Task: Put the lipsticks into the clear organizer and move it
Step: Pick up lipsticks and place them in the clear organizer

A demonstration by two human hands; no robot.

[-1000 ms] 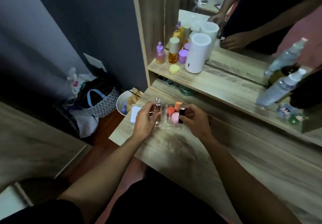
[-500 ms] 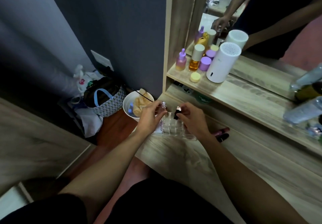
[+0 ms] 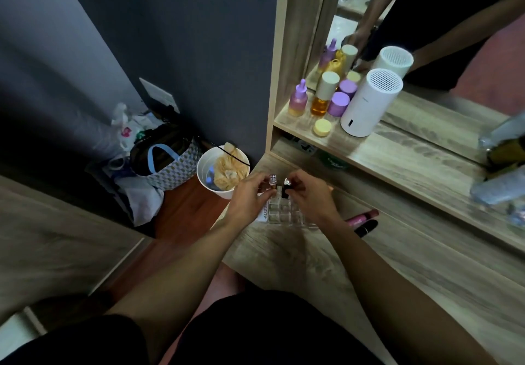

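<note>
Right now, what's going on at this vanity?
A person is loading lipsticks into a clear organizer at the tabletop's left end. The left hand holds a clear-capped tube, the right hand a black one, both at the back compartments. A pink lipstick and a black lipstick lie loose on the table.

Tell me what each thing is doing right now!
Left hand: holds clear-capped lipstick upright over organizer.
Right hand: holds black lipstick upright over organizer.
Organizer: on table, front slots empty.
Pink lipstick: lying on table.
Dark lipstick: lying on table.
</note>
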